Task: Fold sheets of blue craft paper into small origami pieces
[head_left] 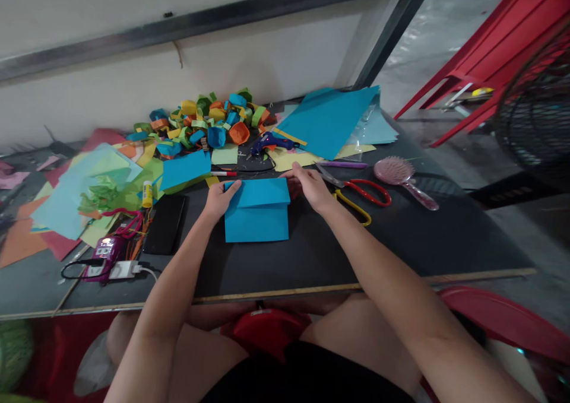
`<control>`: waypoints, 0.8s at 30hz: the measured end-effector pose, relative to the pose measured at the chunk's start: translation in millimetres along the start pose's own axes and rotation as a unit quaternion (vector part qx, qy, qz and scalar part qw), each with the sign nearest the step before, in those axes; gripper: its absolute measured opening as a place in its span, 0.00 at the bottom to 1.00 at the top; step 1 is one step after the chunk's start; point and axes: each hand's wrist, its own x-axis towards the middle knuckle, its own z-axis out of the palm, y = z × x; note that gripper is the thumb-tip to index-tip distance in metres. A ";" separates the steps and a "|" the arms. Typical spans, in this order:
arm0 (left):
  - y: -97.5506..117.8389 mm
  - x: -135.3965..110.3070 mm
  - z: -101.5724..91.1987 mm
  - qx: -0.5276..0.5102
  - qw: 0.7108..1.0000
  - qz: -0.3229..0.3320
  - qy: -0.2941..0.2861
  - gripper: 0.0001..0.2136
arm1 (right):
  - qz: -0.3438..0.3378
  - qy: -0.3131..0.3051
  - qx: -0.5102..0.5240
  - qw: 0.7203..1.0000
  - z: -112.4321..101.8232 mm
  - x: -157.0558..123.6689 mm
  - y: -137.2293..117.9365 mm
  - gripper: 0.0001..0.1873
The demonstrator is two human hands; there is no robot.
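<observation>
Two hands on the job?

Left, yes. Left hand [218, 201] is at the upper left corner of the blue paper [257, 228], thumb on top. Looks clamped on that corner; the fingers underneath are mostly hidden.

And right?

Right hand [315, 188] is at the upper right corner, thumb up, fingertips by the edge. Can't tell if they touch the paper or how tightly they close.

Where's the paper exactly?

Near the middle of the table [445, 248], between the hands, toward the front edge. Folded: top flap lies over the lower part, flap's right end sticks out slightly past the sheet below.

What's right of it?

Scissors [345, 184] just beside the right forearm, red and yellow handles. Purple pen [345, 164] behind them. Hairbrush [394, 170] farther right, bristles up.

Left side?

Phone [164, 225], screen dark, near the left forearm. Glue stick [146, 194] behind it, yellow. Purple plug block [107, 251] with cables nearer the front edge. Loose coloured sheets [75, 198] spread at far left, overlapping.

Behind?

Pile of small paper cups [217, 136] against the wall: blue, green, yellow, orange. Glue gun [271, 143] to the right of it, dark blue. Big blue sheets [327, 124] beyond that, at back right. Red marker [229, 173] just behind the left hand.
</observation>
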 end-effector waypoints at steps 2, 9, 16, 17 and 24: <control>0.3 -0.9 1.4 0.017 1.000 0.001 -0.004 0.26 | -0.017 -0.004 -0.020 1.000 1.6 -1.7 -0.6 0.29; -3.6 0.2 1.7 0.061 0.998 0.016 -0.002 0.24 | -0.004 -0.016 -0.069 0.998 -0.6 1.0 3.2 0.25; -6.7 -0.6 4.1 0.094 0.995 0.031 -0.011 0.25 | -0.010 -0.019 -0.068 0.997 -2.9 5.6 11.0 0.23; -7.1 -0.3 5.4 0.101 0.994 0.037 -0.012 0.25 | -0.006 -0.020 -0.066 0.998 -2.9 5.6 11.5 0.23; 6.4 5.1 -28.0 -0.081 0.996 0.028 -0.024 0.27 | 0.046 -0.018 -0.042 0.998 -3.5 10.6 13.6 0.22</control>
